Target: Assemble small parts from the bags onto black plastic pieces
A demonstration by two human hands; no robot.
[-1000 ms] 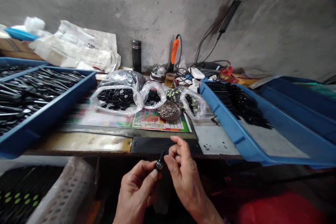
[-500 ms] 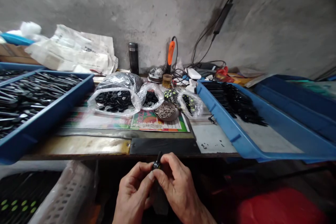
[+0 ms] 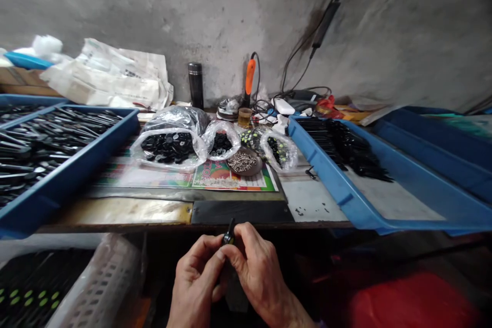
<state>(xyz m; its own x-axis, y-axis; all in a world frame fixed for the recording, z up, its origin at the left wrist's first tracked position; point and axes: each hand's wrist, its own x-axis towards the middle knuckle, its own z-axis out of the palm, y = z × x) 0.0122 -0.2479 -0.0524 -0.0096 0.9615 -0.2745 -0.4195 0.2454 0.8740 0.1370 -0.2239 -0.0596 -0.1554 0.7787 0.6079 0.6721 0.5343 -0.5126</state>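
Just in front of the table edge, my left hand (image 3: 199, 274) and my right hand (image 3: 258, 271) meet with fingers pinched round one small black part (image 3: 228, 237). A thin dark tip sticks up from it, and a hint of yellow-green shows on its side. Most of the part is hidden by my thumbs and fingertips, so its kind is unclear. Beyond my hands lie a dish of small metal rivets or pins (image 3: 243, 163), a plastic bag of black discs (image 3: 169, 149), a smaller bag of black pieces (image 3: 221, 143) and a bag of black and yellow-green pieces (image 3: 279, 151).
A blue tray (image 3: 96, 151) of dark metal pieces stands at left; another blue tray (image 3: 338, 189) with black slender pieces is at right. Behind are a black flask (image 3: 196, 86), an orange-handled tool (image 3: 250, 78) and cables. A white basket (image 3: 98, 282) sits lower left.
Both hands remain pinched on the small black part, which has shifted slightly up and left with its tip tilted a little differently. The view has moved slightly.
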